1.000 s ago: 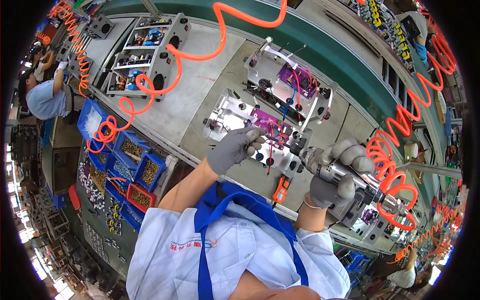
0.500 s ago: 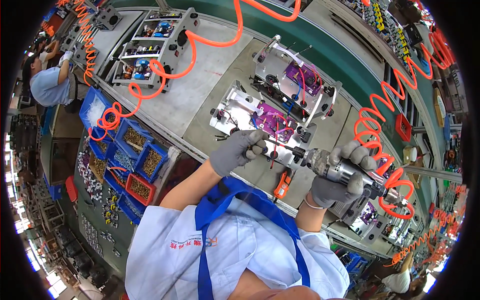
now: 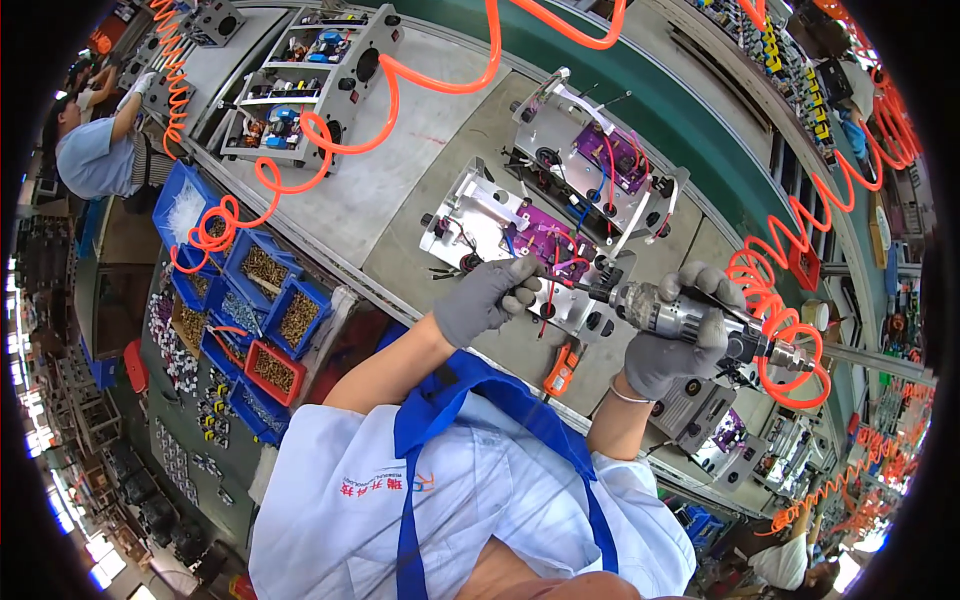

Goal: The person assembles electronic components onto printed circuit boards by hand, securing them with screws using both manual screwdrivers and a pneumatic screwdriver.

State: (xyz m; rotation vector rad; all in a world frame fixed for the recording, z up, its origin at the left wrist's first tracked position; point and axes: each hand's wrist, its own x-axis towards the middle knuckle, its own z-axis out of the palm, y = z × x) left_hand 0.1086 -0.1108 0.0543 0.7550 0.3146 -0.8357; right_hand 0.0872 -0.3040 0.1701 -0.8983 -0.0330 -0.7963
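My right hand (image 3: pixel 668 355), in a grey glove, wraps round a metal air screwdriver (image 3: pixel 640 306) that lies sideways, its bit pointing left. My gloved left hand (image 3: pixel 486 302) is closed in a pinch at the bit's tip; what is between the fingertips is too small to make out. Just beyond both hands, on the bench, stands an open metal chassis (image 3: pixel 462 222) with a purple circuit board (image 3: pixel 548 238) and loose wires. The tool and bit are held above its near right part. Farther back sits a second similar chassis (image 3: pixel 556 135).
Blue bins (image 3: pixel 262 262) of small fasteners and a red bin (image 3: pixel 274 372) stand at the left. An orange handheld meter (image 3: pixel 563 370) lies near the bench edge. Coiled orange air hoses (image 3: pixel 440 85) hang across the bench. More chassis units (image 3: pixel 330 85) stand farther left; a co-worker (image 3: pixel 100 155) is beyond.
The screwdriver and my right hand have shifted slightly; the bit stays near my left fingertips, which have moved a little right. The hose at the right has swung, and the view has shifted slightly.
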